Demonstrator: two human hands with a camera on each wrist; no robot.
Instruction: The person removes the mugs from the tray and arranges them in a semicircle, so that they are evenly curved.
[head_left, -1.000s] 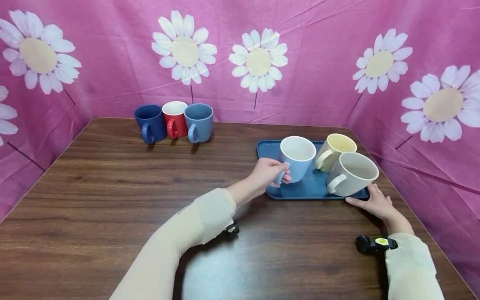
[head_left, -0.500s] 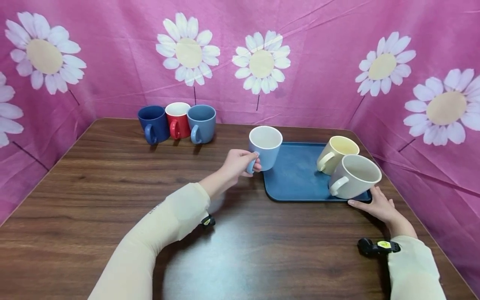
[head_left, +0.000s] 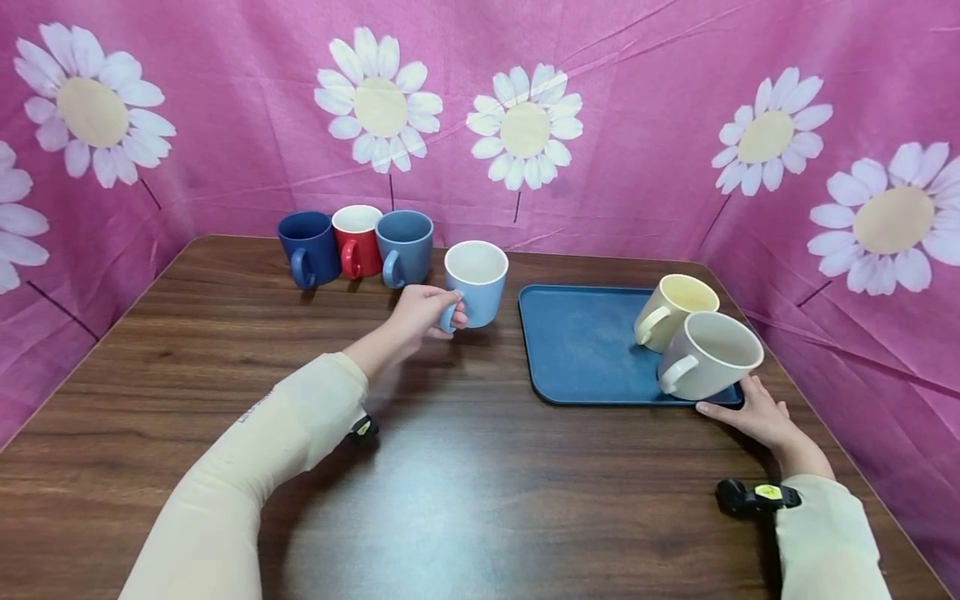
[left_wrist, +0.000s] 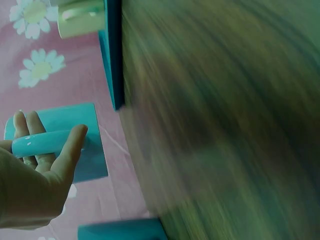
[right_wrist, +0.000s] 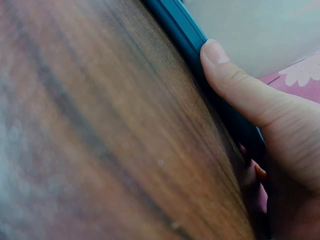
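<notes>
My left hand (head_left: pixel 426 315) grips the handle of a light-blue mug (head_left: pixel 483 287) with a white inside. The mug hangs upright above the table, left of the blue tray (head_left: pixel 577 342). In the left wrist view, the thumb and fingers close round the mug's handle (left_wrist: pixel 42 143). At the tray's near right corner, my right hand (head_left: pixel 765 421) holds the edge, its thumb (right_wrist: pixel 235 82) on the near rim and its other fingers round the right side, mostly hidden. A yellow mug (head_left: pixel 660 325) and a pale grey mug (head_left: pixel 701 371) stand on the tray's right part.
A dark blue mug (head_left: pixel 315 254), a red mug (head_left: pixel 365 254) with a white inside, and a grey-blue mug (head_left: pixel 412 250) stand in a row at the back left of the wooden table (head_left: pixel 480 467). Behind the table hangs a pink cloth (head_left: pixel 600 208) with daisies.
My left hand has carried the light-blue mug leftward from over the tray to beside the row of mugs. My right hand stays at the tray's corner.
</notes>
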